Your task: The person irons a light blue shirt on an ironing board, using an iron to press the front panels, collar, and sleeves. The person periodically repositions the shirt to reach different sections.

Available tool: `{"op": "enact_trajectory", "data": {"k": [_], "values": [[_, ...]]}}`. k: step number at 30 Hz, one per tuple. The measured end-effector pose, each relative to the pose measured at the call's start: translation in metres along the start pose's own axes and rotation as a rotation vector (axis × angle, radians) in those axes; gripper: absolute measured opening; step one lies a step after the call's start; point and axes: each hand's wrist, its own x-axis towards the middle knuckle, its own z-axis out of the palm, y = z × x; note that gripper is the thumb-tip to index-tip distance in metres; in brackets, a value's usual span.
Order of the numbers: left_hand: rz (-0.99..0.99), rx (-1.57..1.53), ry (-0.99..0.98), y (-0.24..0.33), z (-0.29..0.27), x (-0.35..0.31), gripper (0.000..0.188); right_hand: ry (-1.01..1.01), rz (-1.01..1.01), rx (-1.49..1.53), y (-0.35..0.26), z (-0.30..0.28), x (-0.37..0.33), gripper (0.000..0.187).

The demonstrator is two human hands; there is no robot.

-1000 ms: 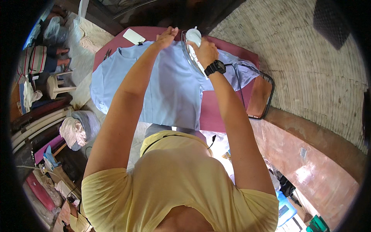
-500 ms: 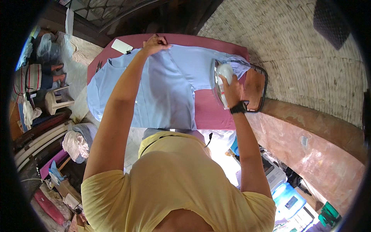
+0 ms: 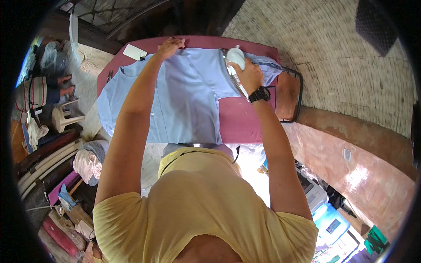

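A light blue shirt (image 3: 188, 101) lies spread over a maroon-covered ironing board (image 3: 241, 125). My right hand (image 3: 251, 75) is wrapped round a clothes iron (image 3: 236, 58) with a white body and a shiny edge. The iron rests on the shirt's sleeve, at the right of the board. Beyond it, the cuff end (image 3: 269, 65) lies rumpled by the board's right end. My left hand (image 3: 170, 48) lies on the shirt's far edge near the shoulder, its fingers stretched out and looking flat. A black watch (image 3: 259, 94) is on my right wrist.
A white card-like item (image 3: 134, 52) lies at the board's far left. A metal-framed brown rest (image 3: 288, 97) extends from its right end. At left are a plastic stool (image 3: 66, 115) and a cloth bundle (image 3: 90, 162). A low reddish wall (image 3: 351, 149) runs along the right.
The iron and my right hand have moved away from me and left along the sleeve. My left hand has shifted slightly left, its fingers now flatter and more stretched.
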Motion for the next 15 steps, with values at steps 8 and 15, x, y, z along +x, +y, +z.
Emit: {"op": "enact_trajectory", "data": {"k": [8,15], "values": [[0.086,-0.041,-0.056,-0.024,0.001,0.010,0.046,-0.084,-0.119,0.048,-0.061,0.022,0.045,0.065],[0.376,0.614,0.275,-0.018,0.002,-0.009,0.041,-0.104,-0.148,0.089,-0.073,0.035,0.057,0.062]]}}
